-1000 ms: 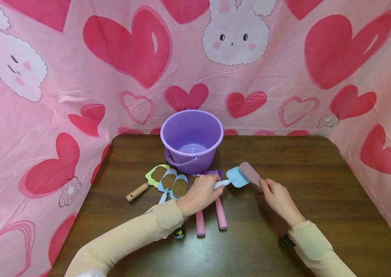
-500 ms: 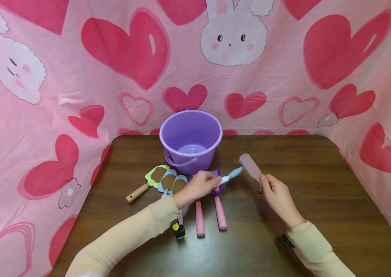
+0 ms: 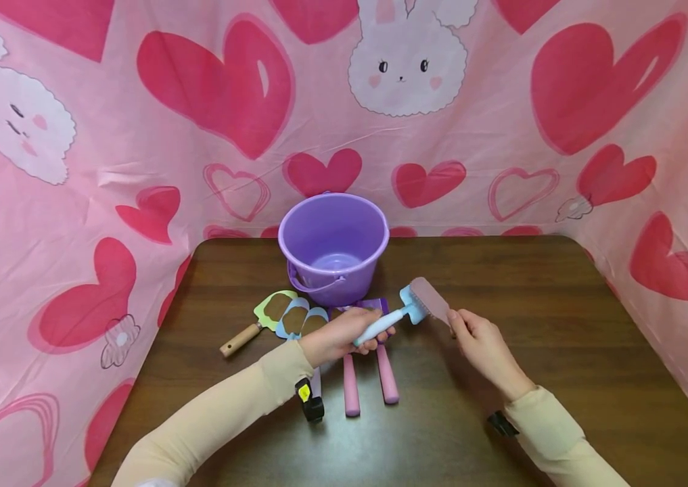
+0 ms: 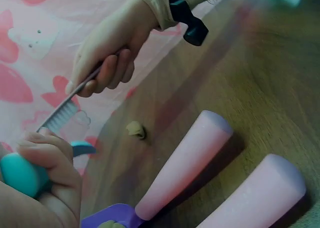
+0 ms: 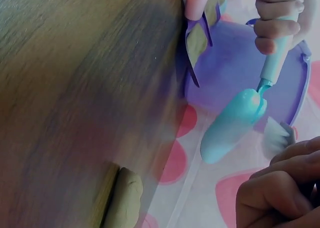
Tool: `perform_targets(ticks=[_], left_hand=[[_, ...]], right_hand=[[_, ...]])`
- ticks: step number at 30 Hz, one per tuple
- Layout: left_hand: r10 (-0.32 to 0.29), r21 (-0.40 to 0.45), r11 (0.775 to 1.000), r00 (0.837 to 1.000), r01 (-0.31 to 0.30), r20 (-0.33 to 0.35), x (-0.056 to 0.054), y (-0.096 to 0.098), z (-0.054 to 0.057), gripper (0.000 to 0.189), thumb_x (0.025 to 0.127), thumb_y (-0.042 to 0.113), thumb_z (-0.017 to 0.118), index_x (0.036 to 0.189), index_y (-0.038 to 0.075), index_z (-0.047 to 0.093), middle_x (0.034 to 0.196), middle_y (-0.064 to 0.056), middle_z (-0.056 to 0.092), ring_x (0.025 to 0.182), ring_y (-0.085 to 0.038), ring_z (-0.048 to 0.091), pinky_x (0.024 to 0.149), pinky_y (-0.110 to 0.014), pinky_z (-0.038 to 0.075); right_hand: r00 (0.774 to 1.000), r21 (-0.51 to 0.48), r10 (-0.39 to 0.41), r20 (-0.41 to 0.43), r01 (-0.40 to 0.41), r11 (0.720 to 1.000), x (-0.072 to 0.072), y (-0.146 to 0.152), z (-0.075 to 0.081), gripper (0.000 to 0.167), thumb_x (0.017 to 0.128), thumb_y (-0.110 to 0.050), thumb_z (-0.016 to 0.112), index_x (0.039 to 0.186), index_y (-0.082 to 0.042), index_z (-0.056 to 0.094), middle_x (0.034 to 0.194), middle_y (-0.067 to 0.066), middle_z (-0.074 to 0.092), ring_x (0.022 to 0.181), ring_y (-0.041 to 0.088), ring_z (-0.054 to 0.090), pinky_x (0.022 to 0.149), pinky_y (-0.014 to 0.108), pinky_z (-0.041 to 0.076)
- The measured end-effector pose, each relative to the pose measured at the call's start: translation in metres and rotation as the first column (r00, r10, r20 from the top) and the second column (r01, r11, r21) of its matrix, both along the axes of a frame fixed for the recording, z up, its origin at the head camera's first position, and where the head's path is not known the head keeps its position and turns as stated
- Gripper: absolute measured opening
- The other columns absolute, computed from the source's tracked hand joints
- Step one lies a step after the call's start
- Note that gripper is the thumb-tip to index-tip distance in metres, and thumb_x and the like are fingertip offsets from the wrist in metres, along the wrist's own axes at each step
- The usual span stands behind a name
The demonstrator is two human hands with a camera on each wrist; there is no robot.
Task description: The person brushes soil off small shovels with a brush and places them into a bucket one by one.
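My left hand (image 3: 350,333) grips the white handle of a small light-blue toy shovel (image 3: 415,306), with the palm turned partly up. My right hand (image 3: 485,343) pinches the handle of a flat pink brush (image 3: 431,297). In the head view the brush overlaps the shovel's blade; in the right wrist view its white bristles (image 5: 276,138) appear beside the blade, and contact cannot be told. A purple bucket (image 3: 334,277) stands upright behind the left hand. Below that hand lie purple-bladed shovels with pink handles (image 3: 351,385), their blades partly hidden.
Left of the hands lie a green shovel (image 3: 264,311) with a wooden handle and blue shovels (image 3: 289,323), tan patches on their blades. A tan lump (image 5: 129,200) rests on the brown table (image 3: 502,270). Printed pink cloth (image 3: 258,135) hangs around the table.
My left hand has turned over, showing the shovel's handle across the fingers and swinging the blade round. The brush lifted off the blade, then came down over it again.
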State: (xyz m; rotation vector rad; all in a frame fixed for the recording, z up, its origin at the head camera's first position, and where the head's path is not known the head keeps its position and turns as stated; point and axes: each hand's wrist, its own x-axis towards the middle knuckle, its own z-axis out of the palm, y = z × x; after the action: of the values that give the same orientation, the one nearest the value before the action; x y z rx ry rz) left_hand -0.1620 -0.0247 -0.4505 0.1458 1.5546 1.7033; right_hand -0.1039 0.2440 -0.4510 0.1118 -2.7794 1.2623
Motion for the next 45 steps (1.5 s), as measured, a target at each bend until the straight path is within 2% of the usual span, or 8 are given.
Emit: perform_targets(ticks=[5,9,15,24,31,36,39,45], left_hand=[[0.028,-0.044,0.999,0.999,-0.029,-0.018,0.002,0.001,-0.001,0.044,0.111,0.023,0.033,0.101,-0.004,0.067,0.07,0.001,0.061,0.048,-0.003,0.044,0.044,-0.017,0.033],[0.043,-0.033,0.999,0.999,-0.043,-0.02,0.002,0.002,-0.001,0.045,0.111,0.022,0.033,0.099,-0.005,0.067,0.068,0.0,0.06,0.045,-0.004,0.042,0.043,-0.018,0.032],[0.054,-0.001,0.999,0.998,-0.054,0.016,0.004,0.002,-0.001,0.044,0.11,0.021,0.033,0.097,-0.006,0.065,0.064,0.0,0.056,0.042,-0.003,0.035,0.041,-0.018,0.028],[0.052,0.015,0.998,0.998,-0.053,0.031,0.007,0.002,0.001,0.041,0.109,0.019,0.034,0.095,-0.003,0.065,0.064,0.0,0.054,0.042,-0.003,0.034,0.042,-0.018,0.027],[0.1,0.028,0.994,0.994,-0.101,0.05,0.006,0.003,-0.001,0.041,0.11,0.02,0.034,0.091,-0.002,0.064,0.062,0.001,0.055,0.042,-0.002,0.035,0.042,-0.016,0.028],[0.111,0.039,0.993,0.992,-0.113,0.056,0.006,0.004,-0.004,0.041,0.111,0.021,0.034,0.091,0.0,0.063,0.063,0.0,0.054,0.043,-0.001,0.035,0.042,-0.016,0.028],[0.107,0.058,0.992,0.991,-0.112,0.074,0.007,0.004,-0.005,0.043,0.113,0.026,0.033,0.093,0.0,0.061,0.065,0.001,0.052,0.043,-0.001,0.033,0.042,-0.016,0.026],[0.102,0.082,0.991,0.99,-0.109,0.093,0.008,0.003,-0.005,0.048,0.115,0.034,0.032,0.093,0.001,0.059,0.066,0.002,0.049,0.045,0.0,0.031,0.042,-0.015,0.024]], right_hand=[[0.998,-0.013,0.049,0.038,-0.049,0.999,-0.003,-0.004,-0.001,0.038,0.11,-0.028,0.051,0.082,-0.004,0.058,0.06,-0.002,0.047,0.054,0.013,0.044,0.052,0.028,0.037],[0.996,-0.036,0.06,0.061,-0.058,0.998,-0.003,-0.005,0.0,0.041,0.111,-0.03,0.05,0.081,-0.003,0.058,0.058,-0.003,0.048,0.052,0.013,0.044,0.051,0.028,0.037],[0.996,-0.058,0.021,0.09,-0.016,0.998,-0.005,0.0,-0.001,0.042,0.111,-0.033,0.049,0.086,-0.002,0.059,0.057,-0.001,0.048,0.051,0.014,0.045,0.05,0.028,0.036],[0.995,-0.018,-0.049,0.091,0.051,0.999,-0.009,0.013,-0.007,0.044,0.112,-0.035,0.046,0.086,-0.002,0.059,0.058,-0.002,0.05,0.052,0.014,0.045,0.051,0.029,0.038],[0.998,-0.097,0.037,0.051,-0.032,0.995,-0.006,0.006,-0.009,0.04,0.112,-0.03,0.049,0.086,-0.001,0.059,0.057,-0.001,0.05,0.05,0.013,0.044,0.049,0.029,0.037],[0.996,-0.11,0.088,0.034,-0.084,0.99,-0.005,0.001,-0.011,0.039,0.111,-0.029,0.05,0.084,-0.002,0.058,0.056,-0.002,0.049,0.049,0.013,0.044,0.047,0.029,0.036],[0.997,-0.103,0.071,0.033,-0.067,0.992,-0.005,0.002,-0.013,0.039,0.112,-0.029,0.05,0.085,-0.002,0.058,0.056,-0.002,0.049,0.049,0.013,0.044,0.048,0.029,0.037],[0.998,-0.058,-0.022,0.06,0.025,0.998,-0.007,0.008,-0.013,0.042,0.112,-0.032,0.047,0.086,-0.001,0.059,0.057,-0.001,0.051,0.051,0.013,0.046,0.051,0.029,0.039]])
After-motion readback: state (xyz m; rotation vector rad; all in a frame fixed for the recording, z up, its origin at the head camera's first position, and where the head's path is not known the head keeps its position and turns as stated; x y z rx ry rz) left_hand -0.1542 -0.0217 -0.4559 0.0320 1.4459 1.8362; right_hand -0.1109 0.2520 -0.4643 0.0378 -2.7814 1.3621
